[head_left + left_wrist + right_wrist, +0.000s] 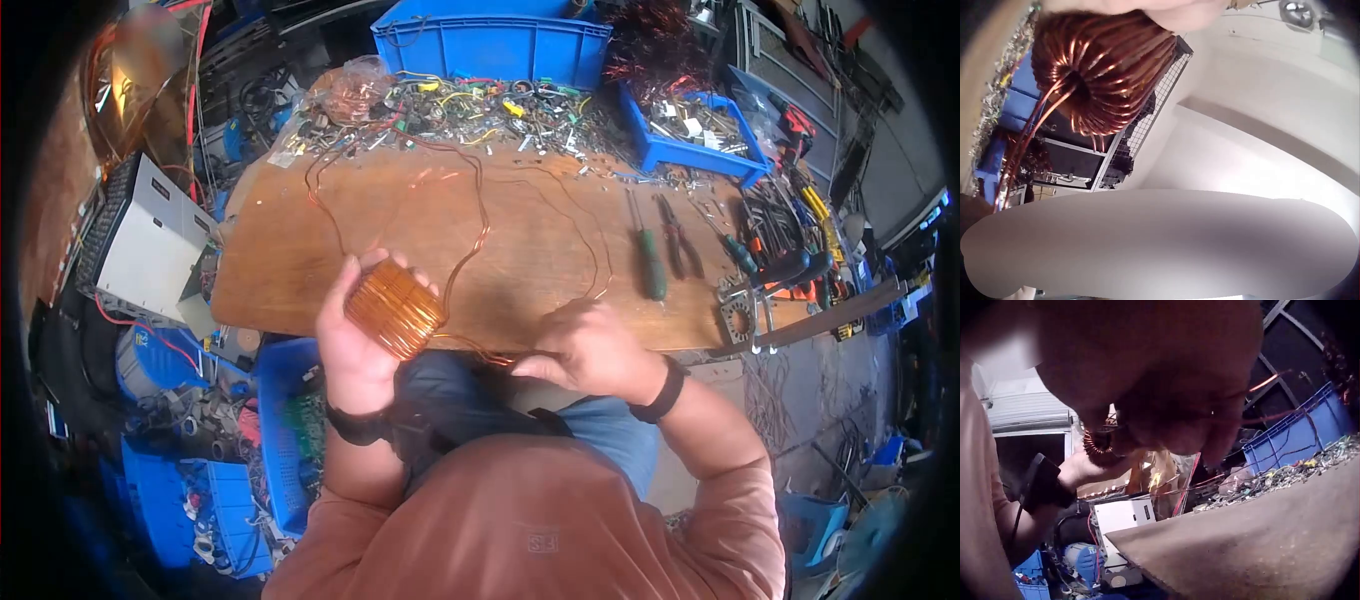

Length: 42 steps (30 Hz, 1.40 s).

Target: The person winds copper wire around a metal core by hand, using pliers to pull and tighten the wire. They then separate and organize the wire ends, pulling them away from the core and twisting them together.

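A ring-shaped coil wound with copper wire sits in my left hand, the thumb along one side and fingertips showing past its far edge. In the left wrist view, the coil shows its centre hole, with two strands of copper wire coming out of it. My right hand is curled, pinching the copper wire that runs across from the coil. Long loose loops of copper wire stretch from the coil over the wooden table. The right wrist view shows my right hand dark and close up.
Cut wire scraps pile along the back of the wooden table, before a large blue bin. A blue tray of metal bits stands back right. A green-handled screwdriver and pliers lie on the right. A white box stands left.
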Each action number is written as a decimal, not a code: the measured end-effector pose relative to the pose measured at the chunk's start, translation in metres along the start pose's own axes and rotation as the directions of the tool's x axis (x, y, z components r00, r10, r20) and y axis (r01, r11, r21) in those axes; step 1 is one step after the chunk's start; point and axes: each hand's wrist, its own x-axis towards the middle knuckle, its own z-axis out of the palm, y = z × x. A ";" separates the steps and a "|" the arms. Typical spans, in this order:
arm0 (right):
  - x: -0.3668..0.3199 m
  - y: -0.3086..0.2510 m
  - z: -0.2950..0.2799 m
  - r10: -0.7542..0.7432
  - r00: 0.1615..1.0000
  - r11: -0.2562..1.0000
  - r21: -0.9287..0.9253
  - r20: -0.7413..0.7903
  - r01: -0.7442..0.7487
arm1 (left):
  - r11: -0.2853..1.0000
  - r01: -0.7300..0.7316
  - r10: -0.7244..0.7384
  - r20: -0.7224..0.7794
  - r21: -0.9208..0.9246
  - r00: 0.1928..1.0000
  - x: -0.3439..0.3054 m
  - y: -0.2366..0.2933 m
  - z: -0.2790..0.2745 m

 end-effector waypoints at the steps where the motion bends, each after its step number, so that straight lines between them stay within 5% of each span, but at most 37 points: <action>1: 0.000 -0.002 0.004 0.035 0.999 0.999 0.005 0.000 -0.035 | 1.000 0.002 -0.002 -0.004 0.007 1.000 0.000 -0.002 0.001; 4: -0.001 -0.006 0.013 0.089 0.988 0.995 -0.033 -0.126 -0.093 | 0.999 -0.035 0.035 -0.028 -0.010 0.999 0.003 -0.001 0.001; 10: 0.017 -0.012 0.031 0.286 0.924 0.933 -0.148 -0.255 -0.329 | 0.933 -0.350 0.358 -0.138 0.077 0.923 0.002 -0.007 -0.002; 17: 0.038 -0.016 0.039 0.091 0.912 0.989 -0.073 -0.400 -0.130 | 0.950 -0.313 0.310 -0.070 -0.024 0.948 0.005 -0.004 0.002; 19: 0.045 -0.022 0.042 0.077 0.919 0.992 -0.064 -0.387 -0.110 | 0.973 -0.195 0.201 0.038 -0.126 0.979 0.003 -0.014 0.004; 27: 0.044 -0.023 0.042 0.068 0.950 0.995 -0.045 -0.306 -0.086 | 0.988 -0.154 0.156 -0.075 0.034 0.985 0.000 -0.029 -0.005; 31: 0.037 -0.021 0.028 0.002 0.986 0.999 -0.044 -0.167 -0.009 | 0.970 -0.111 0.100 0.060 0.214 0.993 -0.006 -0.011 0.003; 37: 0.013 0.013 0.000 -0.068 0.994 0.985 -0.154 0.080 0.080 | 0.969 -0.110 0.088 0.110 0.221 0.990 -0.009 0.021 -0.012; 42: 0.010 0.012 -0.010 -0.136 0.984 0.991 0.002 0.116 0.137 | 0.979 -0.045 0.014 0.155 0.201 0.988 -0.008 0.030 -0.012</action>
